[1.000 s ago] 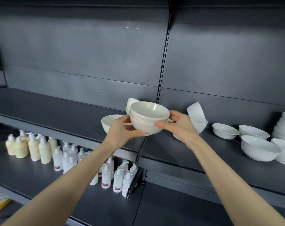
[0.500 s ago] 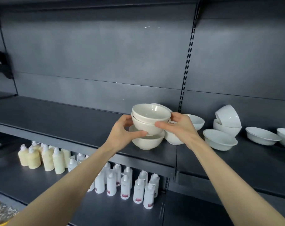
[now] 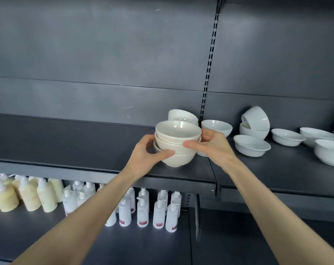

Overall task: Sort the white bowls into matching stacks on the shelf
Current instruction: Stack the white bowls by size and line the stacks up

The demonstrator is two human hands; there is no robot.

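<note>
Left hand [image 3: 146,150] and right hand [image 3: 214,145] were both wrapped round the cream bowl stack [image 3: 178,138], thumbs in front. It sat on the shelf [image 3: 66,142] (three nested, looked like). I'd say this stacking step was nearly done. Next called for a gentle let-go, then probably the tilted bowl [image 3: 182,115] just behind.

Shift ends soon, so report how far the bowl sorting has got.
Done: a stack of three cream bowls stands nested on the shelf. In hand: the left hand and right hand grip its sides. Left: loose white bowls spread to the right, a tilted bowl propped in another, and a tipped bowl behind the stack.
</note>
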